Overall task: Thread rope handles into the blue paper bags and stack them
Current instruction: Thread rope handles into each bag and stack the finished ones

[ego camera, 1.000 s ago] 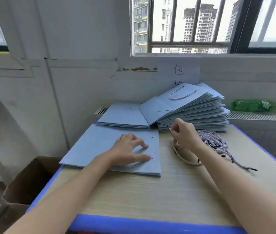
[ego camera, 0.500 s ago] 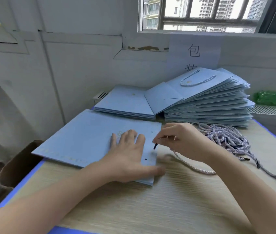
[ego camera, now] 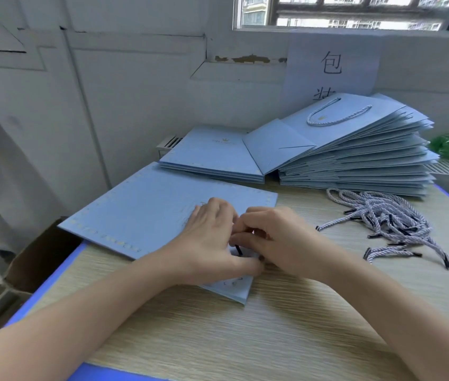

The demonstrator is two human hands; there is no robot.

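Pinched in the right hand (ego camera: 275, 237), the rope's black tip (ego camera: 238, 249) is aimed at a hole in the flat blue bag (ego camera: 146, 213), pressed to the table (ego camera: 245, 334) by the left hand (ego camera: 212, 243). Paper could be torn, or the hole missed, since it is hidden by fingers. Loose ropes (ego camera: 388, 218) and finished bags (ego camera: 355, 149) lie well apart.

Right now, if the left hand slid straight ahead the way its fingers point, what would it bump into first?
Probably the low pile of flat blue bags at the back. The left hand lies on the blue bag, fingers aimed up and away; only bare bag lies between. Depth is hard to judge.
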